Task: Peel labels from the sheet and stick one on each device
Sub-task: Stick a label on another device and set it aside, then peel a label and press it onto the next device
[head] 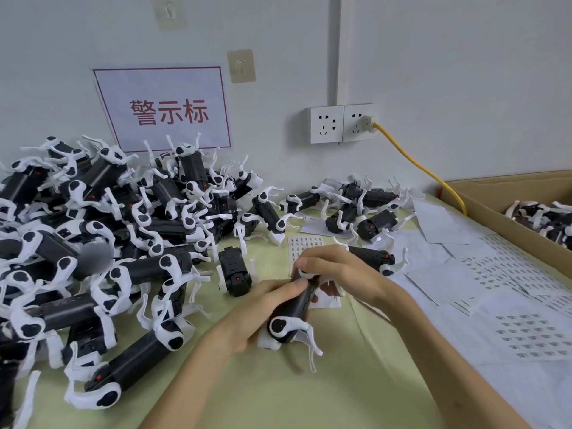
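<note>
Right of the heap of devices (pixel 102 243), the left hand (pixel 263 308) wraps its fingers round the black device (pixel 294 314), whose long axis points away from the person. The right hand (pixel 337 270), fingers curled, pinches the device's far end. The label sheet (pixel 305 243) lies just beyond that hand.

Label sheet (pixel 305 246) print unreadable; device pile (pixel 133 267) cut left.

Your left hand (pixel 263 311): wraps the black device (pixel 291 317) by its body.
Your right hand (pixel 337 270): fingers curled on its top end.
Label sheet (pixel 305 246): flat, just beyond your hands.
Device pile (pixel 108 227): at your left.
</note>
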